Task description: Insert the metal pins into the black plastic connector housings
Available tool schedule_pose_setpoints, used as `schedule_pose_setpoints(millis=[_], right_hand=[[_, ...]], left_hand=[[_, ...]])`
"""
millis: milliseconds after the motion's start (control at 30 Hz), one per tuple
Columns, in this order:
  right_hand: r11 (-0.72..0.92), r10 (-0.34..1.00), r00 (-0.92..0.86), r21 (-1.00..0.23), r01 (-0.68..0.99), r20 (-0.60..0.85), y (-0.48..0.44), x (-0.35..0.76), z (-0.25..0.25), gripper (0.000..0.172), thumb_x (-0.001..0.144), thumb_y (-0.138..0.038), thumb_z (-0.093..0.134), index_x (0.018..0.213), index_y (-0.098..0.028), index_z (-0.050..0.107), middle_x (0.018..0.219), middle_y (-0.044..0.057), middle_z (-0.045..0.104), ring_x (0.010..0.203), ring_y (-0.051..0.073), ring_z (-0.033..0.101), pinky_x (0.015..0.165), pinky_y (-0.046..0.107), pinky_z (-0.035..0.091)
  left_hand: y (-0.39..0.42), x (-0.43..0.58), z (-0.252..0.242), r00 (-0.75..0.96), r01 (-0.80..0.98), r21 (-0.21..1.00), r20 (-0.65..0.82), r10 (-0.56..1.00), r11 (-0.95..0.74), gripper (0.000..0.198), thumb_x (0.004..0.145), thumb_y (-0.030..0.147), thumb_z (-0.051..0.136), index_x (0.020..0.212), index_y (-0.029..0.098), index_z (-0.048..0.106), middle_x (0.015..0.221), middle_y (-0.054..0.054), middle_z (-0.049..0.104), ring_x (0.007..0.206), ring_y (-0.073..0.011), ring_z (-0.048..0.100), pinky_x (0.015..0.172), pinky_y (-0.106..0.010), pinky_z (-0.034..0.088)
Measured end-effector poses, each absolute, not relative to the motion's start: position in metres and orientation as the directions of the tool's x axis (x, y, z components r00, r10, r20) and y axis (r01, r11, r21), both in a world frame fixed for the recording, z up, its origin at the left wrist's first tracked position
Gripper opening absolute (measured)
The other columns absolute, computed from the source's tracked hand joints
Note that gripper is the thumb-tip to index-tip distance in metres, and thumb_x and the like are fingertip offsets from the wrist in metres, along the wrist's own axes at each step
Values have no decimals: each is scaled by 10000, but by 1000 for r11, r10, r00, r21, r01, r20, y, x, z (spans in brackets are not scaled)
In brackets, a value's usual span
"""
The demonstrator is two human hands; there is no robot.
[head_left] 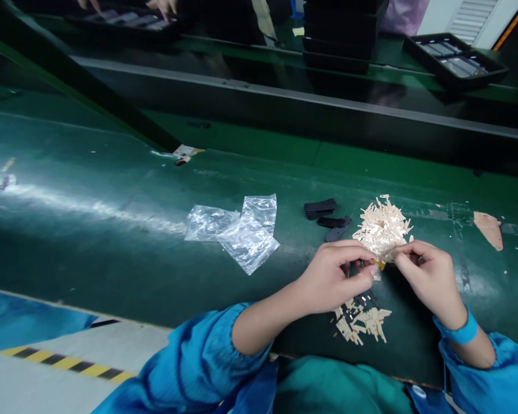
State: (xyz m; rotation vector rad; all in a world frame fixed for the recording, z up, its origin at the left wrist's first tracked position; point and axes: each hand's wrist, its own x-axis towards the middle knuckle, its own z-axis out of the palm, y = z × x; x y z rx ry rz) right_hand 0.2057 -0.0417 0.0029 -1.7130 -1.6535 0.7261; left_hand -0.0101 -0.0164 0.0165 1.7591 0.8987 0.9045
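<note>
Nearest, close to the edge of the green table (133, 270), a small heap (376, 323) of pale strips, with dark bits (364, 299) mixed in. Just past that, the left hand (330, 277), thumb and finger pinching a small yellow piece (380, 265), right in front of the big pile (382, 224) of pale strips. Close beside, the right hand (430, 279), finger and thumb tips together; too small to tell if on anything. Yellow piece: likely very light, thin and a bit bendy, easy to crease or drop. Best to pinch softly by the edges. Big pile: probably light too, and quick to slide if bumped; best to pick from the top. To the left, black strips (320, 208), maybe stiffer, then clear plastic bags (252, 230), likely soft and slippery. Far across, a black tray (475, 80) and another person's hands (163, 6).
</note>
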Motion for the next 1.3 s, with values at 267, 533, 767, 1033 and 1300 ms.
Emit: schedule_pose_setpoints(millis=[267,533,767,1033,1300], right_hand=[[-473,829,-290,-876,93,-478,-41,199,14,399,929,-552,623,785,-195,728,655,29,629,517,146,502,423,242,359],[-532,834,-273,-831,-163,-480,-46,198,17,253,790,-382,811,675,-184,702,554,-25,562,467,102,393,454,241,312],[-290,955,-75,-957,-11,-288,-53,187,12,246,867,-389,787,715,-196,782,614,2,624,548,130,473,524,268,388],[-138,989,66,-979,153,-129,-54,182,17,112,789,-295,839,865,-221,804,726,15,668,621,157,589,547,263,469],[-153,988,48,-977,148,-147,-56,185,13,121,820,-307,802,773,-203,763,731,28,697,580,139,544,551,267,442]], left_hand=[[-9,-22,24,598,126,847,350,721,-516,178,991,213,589,1022,197,763,1008,-82,701,895,-174,669,829,-332,578],[-8,-22,17,451,180,863,353,819,-471,268,910,231,710,1177,209,719,1061,-81,708,953,-199,670,872,-371,573],[-15,-7,14,377,107,978,129,917,-181,99,896,231,715,925,180,795,939,-58,741,838,-160,686,742,-291,556],[-15,-8,13,397,192,957,124,909,-215,90,863,188,682,860,176,772,891,-42,733,771,-145,661,663,-260,514],[-17,-8,18,492,216,962,39,870,-165,115,838,203,648,847,167,757,844,-31,693,738,-134,618,678,-259,485]])
